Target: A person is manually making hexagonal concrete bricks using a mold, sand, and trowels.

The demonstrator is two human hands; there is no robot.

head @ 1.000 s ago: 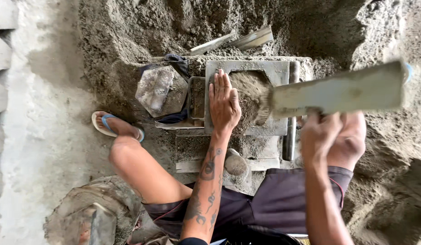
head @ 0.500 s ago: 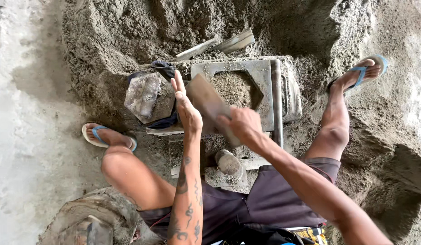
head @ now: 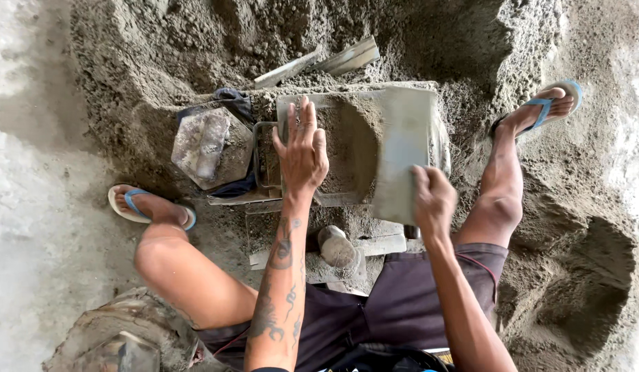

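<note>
Here, the person is sitting low on the ground amid a heap of damp grey sand point(head: 161, 62), legs spread to either side of a rectangular block mould point(head: 354, 148) that is sitting in the sand and is filled with the same mix. The left hand point(head: 302, 155) is lying flat and released, fingers spread, pressing on the mix at the mould's left side, grasping nothing. The right hand point(head: 433, 200) is clenching the near end of a flat grey board point(head: 406, 151), which is lying tilted across the right part of the mould, its far end reaching the mould's far rim.

Just left of the mould, a hexagonal mortar-caked tamper point(head: 202, 145) is resting on the sand, with a dark cloth point(head: 233, 100) showing behind it. Beyond the mould, two flat wooden slats point(head: 319, 62) are lying at a slant on the heap. Between the knees, near the mould's near edge, a rounded grey stone point(head: 337, 248) is sitting on some planks point(head: 378, 244). Both feet are in blue-strapped flip-flops: the left foot point(head: 150, 207) is planted beside the tamper, the right foot point(head: 540, 110) is out on the sand, well apart from the mould. At the lower left, a mortar-crusted lump point(head: 119, 334) is lying on the pale concrete floor point(head: 30, 207).
</note>
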